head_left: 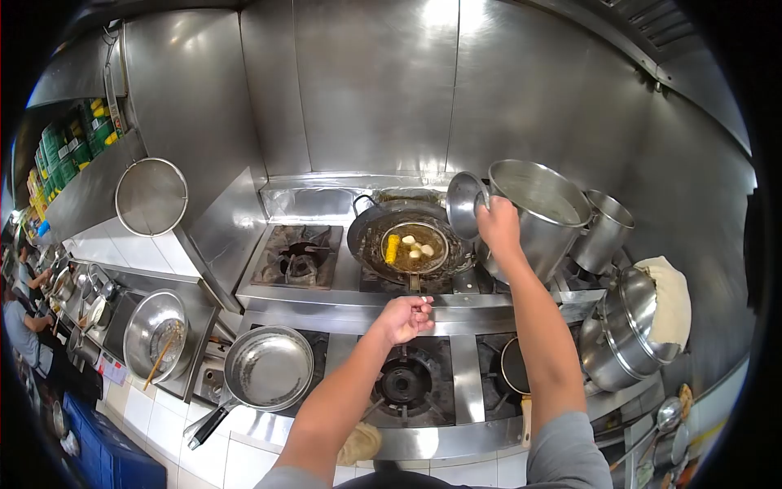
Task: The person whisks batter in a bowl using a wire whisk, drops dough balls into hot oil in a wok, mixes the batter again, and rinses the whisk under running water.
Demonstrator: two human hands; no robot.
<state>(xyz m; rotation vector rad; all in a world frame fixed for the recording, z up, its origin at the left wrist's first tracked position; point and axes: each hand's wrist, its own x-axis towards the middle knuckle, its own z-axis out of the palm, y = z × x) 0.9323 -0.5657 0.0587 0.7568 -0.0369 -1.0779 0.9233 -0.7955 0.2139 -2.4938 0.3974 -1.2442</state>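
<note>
My right hand (498,226) is closed on the handle of a round metal lid (464,205), which is tilted up on edge beside the wok's right rim. My left hand (405,319) is in front of the wok, over the stove's front ledge, with its fingers curled in. Whatever they may hold is too small to make out. The dark wok (371,236) contains oil and a round strainer (444,259), whose short handle points toward my left hand. Inside the strainer are a yellow corn piece (393,248) and several pale round pieces (415,246).
A tall stockpot (529,236) holding liquid stands right of the wok, with a smaller pot (601,232) behind. Stacked metal pots (631,326) carry a cloth (668,301). A frying pan (269,368) and a mixing bowl (156,334) are left. Other people are far left.
</note>
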